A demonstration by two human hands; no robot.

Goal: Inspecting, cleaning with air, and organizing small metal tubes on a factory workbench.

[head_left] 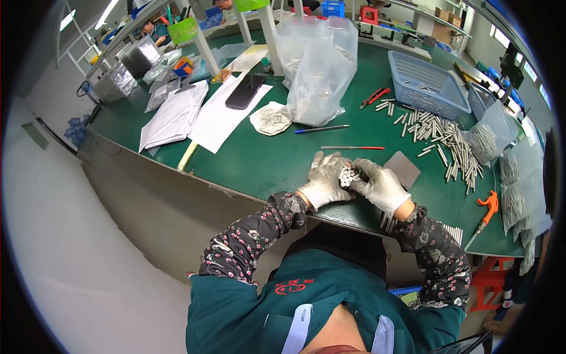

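Observation:
Both my hands wear pale work gloves and meet over the near edge of the green table. Between them is a bundle of metal pins [348, 176], its round ends facing up. My left hand [326, 180] closes on the bundle from the left, and my right hand [380, 186] grips it from the right. Beside my right hand lies a flat grey plate [402, 170]. A thin file with a red handle [354, 148] rests just beyond my hands. More pins [453, 231] are lined up by my right forearm, partly hidden by the sleeve.
Loose metal pins [445, 141] are heaped to the right, below a blue basket [427, 88]. Bagged pins [519, 189] and an orange air gun [488, 209] lie at the right edge. Farther off are a large plastic bag [318, 71], pen [321, 129], red-handled cutters [375, 98], phone [246, 91] and papers [174, 118].

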